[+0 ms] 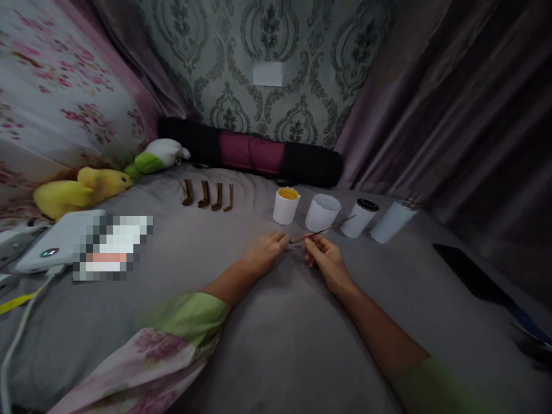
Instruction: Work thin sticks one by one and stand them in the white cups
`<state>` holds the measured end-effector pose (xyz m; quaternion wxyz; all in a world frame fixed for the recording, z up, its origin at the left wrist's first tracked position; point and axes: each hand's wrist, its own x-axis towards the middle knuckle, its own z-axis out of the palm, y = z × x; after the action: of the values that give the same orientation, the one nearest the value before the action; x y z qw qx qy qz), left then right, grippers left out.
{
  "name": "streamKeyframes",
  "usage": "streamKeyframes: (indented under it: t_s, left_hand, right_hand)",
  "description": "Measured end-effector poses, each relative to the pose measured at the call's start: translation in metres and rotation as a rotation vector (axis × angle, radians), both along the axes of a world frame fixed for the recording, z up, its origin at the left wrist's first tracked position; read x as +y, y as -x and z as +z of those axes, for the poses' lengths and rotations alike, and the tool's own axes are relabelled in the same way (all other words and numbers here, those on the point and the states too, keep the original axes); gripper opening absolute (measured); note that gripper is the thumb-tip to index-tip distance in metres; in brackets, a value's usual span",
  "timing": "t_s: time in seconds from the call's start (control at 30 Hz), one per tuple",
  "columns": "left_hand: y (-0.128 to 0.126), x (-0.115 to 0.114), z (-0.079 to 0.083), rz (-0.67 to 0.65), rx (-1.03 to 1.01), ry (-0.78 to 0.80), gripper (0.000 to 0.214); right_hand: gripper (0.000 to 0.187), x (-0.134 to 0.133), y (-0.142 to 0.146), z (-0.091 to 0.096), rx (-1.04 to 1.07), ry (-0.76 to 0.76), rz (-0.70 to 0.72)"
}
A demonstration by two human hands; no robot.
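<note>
A thin brown stick (334,225) is near the middle of the grey bed (276,345), a bit toward the far edge. The right hand (328,259) pinches it, with thumb and finger closed on it. The left hand (268,251) is just beside its low end, with bent fingers; I can't tell if they hold anything.

Just past the hands is a white cup (284,213) with yellow inside. Going toward the right edge come a plain white cup (319,218), a white tube (356,224) with a black rim, and a pale holder (390,223) with sticks in it. Four bent brown pieces (204,194) sit in a row toward the far left corner. A long black and dark red roll (252,152) lies along the far edge.
</note>
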<state>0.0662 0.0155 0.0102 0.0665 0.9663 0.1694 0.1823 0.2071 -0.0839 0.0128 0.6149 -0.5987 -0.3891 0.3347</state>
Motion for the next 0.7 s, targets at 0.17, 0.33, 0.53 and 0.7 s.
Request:
streamKeyframes:
  t_s: [0.17, 0.33, 0.53, 0.7]
  left_hand:
    - [-0.002, 0.0009, -0.0007, -0.017, 0.021, -0.081, 0.026]
    - [-0.0012, 0.0008, -0.0014, -0.012, -0.013, -0.05, 0.027]
    - [-0.0006, 0.0009, -0.0043, 0.004, -0.163, 0.128, 0.025]
    - [-0.0044, 0.0046, -0.0083, 0.032, -0.34, 0.324, 0.025]
  right_hand:
    - [0.035, 0.0033, -0.0026, -0.0072, 0.04, -0.031, -0.024]
    - [0.034, 0.0043, -0.0041, -0.0109, 0.067, -0.039, -0.025]
    - [0.034, 0.0035, -0.0049, -0.0106, 0.086, -0.043, -0.044]
    - [0.034, 0.0032, -0.0064, -0.0103, 0.042, -0.025, -0.084]
